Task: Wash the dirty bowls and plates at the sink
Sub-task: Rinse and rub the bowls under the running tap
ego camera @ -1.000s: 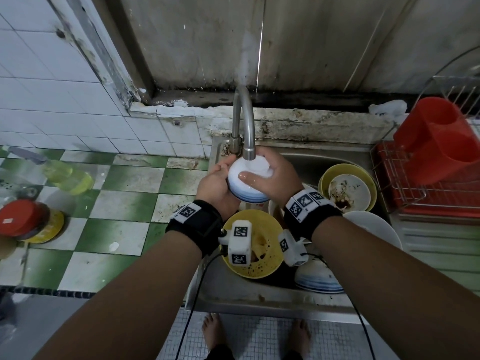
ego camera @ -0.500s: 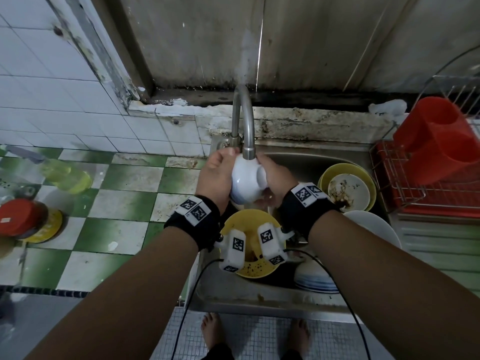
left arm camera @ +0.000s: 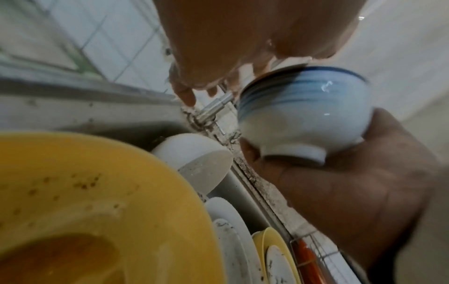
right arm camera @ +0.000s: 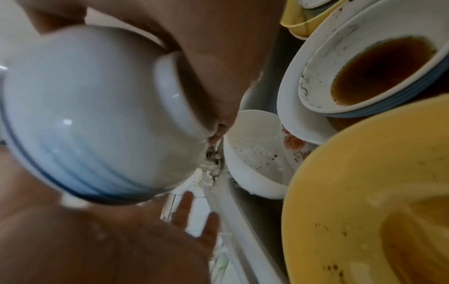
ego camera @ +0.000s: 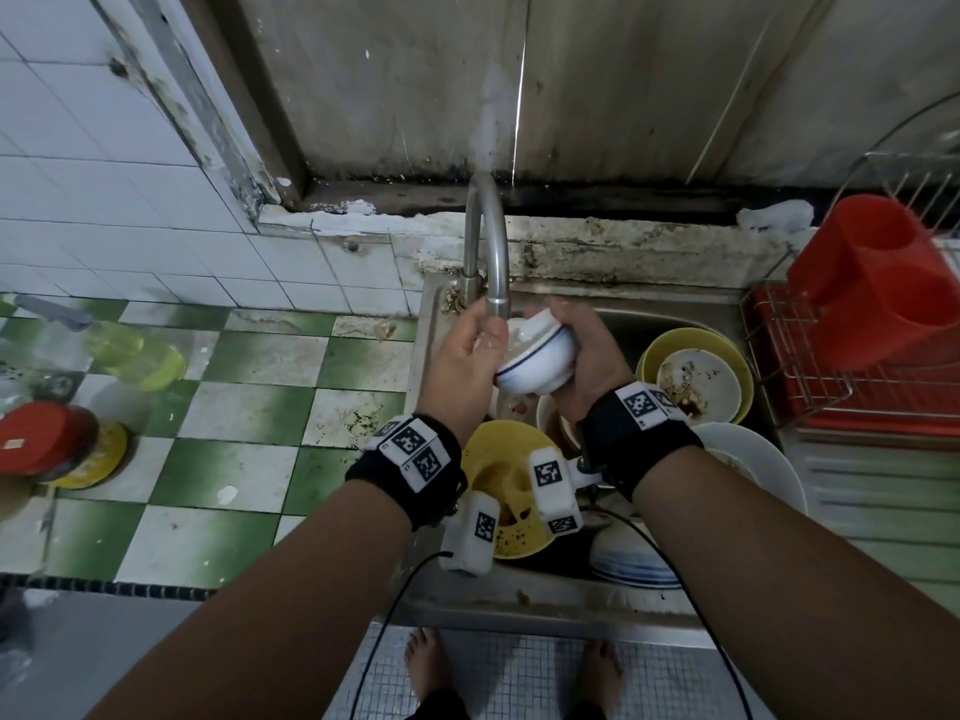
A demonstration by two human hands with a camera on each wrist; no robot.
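**Blue-rimmed bowl under tap: item list**

While held tilted at the faucet [ego camera: 487,241] spout, the white bowl w/ blue rim [ego camera: 537,356] sits above the sink [ego camera: 675,311], mouth turned toward the left hand.

- Right hand [ego camera: 584,350]: grip curled round bowl's base and foot ring, palm behind it; wrist view shows foot ring pressed into palm.
- Left hand [ego camera: 462,358]: fingers straight, spread, wet; palm at bowl's rim/mouth, beside the spout. Holds nothing.
- Yellow bowl [ego camera: 501,491]: in sink, near edge, below both wrists; brown liquid and specks inside.
- Small white bowl [right arm camera: 255,153]: in sink below the held bowl, speckled w/ residue.
- White dish w/ brown sauce [right arm camera: 374,75]: stacked on plates, behind yellow bowl.
- Yellow bowl w/ dirty white dish inside [ego camera: 696,379]: right part of sink.
- White plate [ego camera: 753,465]: right, near edge.
- Red dish rack [ego camera: 878,314]: right of sink.
- Green-white tiled table [ego camera: 223,407]: left of sink; yellow-liquid bottle [ego camera: 109,345], red-lidded jar [ego camera: 44,439] on it.
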